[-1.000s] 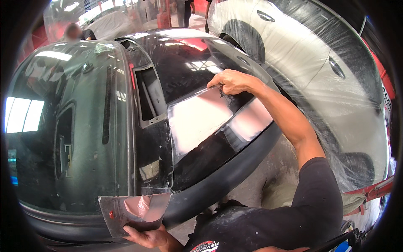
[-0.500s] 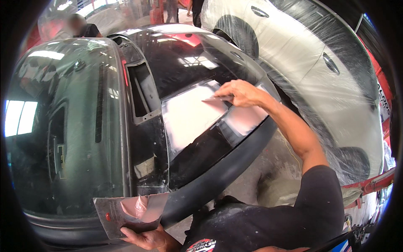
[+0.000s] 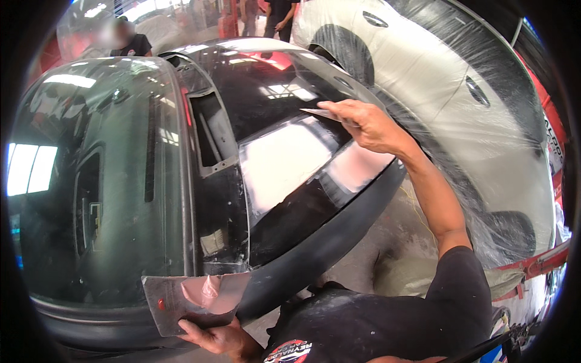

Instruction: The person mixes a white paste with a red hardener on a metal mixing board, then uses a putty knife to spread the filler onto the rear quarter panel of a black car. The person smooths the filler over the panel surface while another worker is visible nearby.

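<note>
- Two hands busy: right hand pinching thin metal spreader blade against pale filler patch on glossy black car bumper.
- Left hand gripping flat metal mixing board with pinkish putty, low beside bumper.
- Step judged: spreading filler; next stroke likely needs shallow blade angle, even pressure.

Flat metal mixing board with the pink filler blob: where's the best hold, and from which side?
Hold the flat grey metal mixing board at its bare lower edge, coming from below on the person's side, thumb on top and fingers beneath. The pink filler blob covers the upper right part, so that edge stays clean. The left hand grips it just there, holding the board roughly level.
</note>
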### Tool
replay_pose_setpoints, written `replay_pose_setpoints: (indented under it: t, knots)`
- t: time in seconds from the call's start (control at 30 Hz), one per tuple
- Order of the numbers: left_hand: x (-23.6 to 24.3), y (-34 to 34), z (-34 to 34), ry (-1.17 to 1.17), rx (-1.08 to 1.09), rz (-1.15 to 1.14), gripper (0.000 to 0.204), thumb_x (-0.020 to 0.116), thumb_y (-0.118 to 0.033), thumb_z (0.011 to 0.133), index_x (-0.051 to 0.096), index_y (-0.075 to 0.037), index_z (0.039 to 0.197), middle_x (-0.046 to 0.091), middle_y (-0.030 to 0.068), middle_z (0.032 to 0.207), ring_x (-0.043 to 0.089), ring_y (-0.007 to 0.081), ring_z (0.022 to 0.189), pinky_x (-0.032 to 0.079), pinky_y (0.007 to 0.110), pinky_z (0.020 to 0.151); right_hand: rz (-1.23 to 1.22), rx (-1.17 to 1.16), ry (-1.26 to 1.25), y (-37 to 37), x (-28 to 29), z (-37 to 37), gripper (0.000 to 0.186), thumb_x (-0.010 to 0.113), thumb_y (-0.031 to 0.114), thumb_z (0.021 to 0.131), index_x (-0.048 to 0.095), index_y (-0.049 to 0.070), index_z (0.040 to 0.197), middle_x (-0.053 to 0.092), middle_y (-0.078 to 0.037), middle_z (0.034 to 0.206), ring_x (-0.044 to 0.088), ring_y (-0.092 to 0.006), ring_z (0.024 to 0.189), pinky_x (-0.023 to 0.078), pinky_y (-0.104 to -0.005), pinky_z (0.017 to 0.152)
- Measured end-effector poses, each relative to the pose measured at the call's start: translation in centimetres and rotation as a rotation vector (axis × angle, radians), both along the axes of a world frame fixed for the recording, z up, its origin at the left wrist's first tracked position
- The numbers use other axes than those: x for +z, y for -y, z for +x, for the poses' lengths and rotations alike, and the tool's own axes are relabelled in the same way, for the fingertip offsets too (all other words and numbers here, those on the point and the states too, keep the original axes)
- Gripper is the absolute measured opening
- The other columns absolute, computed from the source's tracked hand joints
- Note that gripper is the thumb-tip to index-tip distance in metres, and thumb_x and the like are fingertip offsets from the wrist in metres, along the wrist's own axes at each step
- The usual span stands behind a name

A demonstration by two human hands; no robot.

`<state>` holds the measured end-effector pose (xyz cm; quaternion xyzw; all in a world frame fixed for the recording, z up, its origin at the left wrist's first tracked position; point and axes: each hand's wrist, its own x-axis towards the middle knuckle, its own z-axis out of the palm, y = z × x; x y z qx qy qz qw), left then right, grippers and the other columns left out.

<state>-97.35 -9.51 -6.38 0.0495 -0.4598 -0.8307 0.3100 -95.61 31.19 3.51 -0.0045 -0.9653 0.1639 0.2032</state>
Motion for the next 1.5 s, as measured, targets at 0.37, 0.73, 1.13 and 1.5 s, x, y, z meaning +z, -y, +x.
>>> replay_pose_setpoints:
  t: [0.37,0.73,1.13,1.5]
  knots:
    - [-0.5,0.9,0.0,-0.043,-0.121,0.062,0.053,0.045,-0.025,0.105,0.032,0.001,0.149,0.036,0.0186,0.152,0.037,0.0316,0.140,0.030,0.048,0.118,0.135,0.081,0.196,2.2,-5.3,-8.6,0.058,0.054,-0.001,0.081,0.065,0.026,0.132,0.064,-0.006,0.125,0.058,-0.0306,0.114,0.046,-0.0458,0.092]
    - [0.8,-0.1,-0.3,-0.053,-0.059,0.090,0.051,0.046,-0.024,0.103,0.037,0.002,0.146,0.040,0.0187,0.149,0.040,0.0308,0.137,0.032,0.047,0.117,0.174,0.067,0.201,4.2,-6.9,0.2,0.064,0.060,-0.002,0.074,0.062,0.025,0.132,0.058,-0.006,0.128,0.052,-0.0306,0.120,0.042,-0.0498,0.093]
    - [0.7,0.3,-1.0,-0.063,-0.049,0.098,0.050,0.051,-0.027,0.102,0.043,0.003,0.141,0.045,0.0191,0.145,0.047,0.0312,0.132,0.041,0.047,0.112,0.181,0.008,0.031,3.8,-4.5,6.6,0.068,0.062,-0.004,0.071,0.062,0.023,0.133,0.060,-0.009,0.128,0.056,-0.0303,0.119,0.045,-0.0467,0.098]
    - [2.8,-4.0,1.0,0.310,-0.846,0.185,0.040,0.050,-0.031,0.101,0.059,0.001,0.124,0.066,0.0126,0.114,0.066,0.0226,0.099,0.054,0.037,0.086,0.084,0.634,-0.478,16.3,-2.4,10.7,0.049,0.058,0.027,0.090,0.051,0.026,0.139,0.052,-0.010,0.128,0.053,-0.0332,0.120,0.044,-0.0535,0.100]
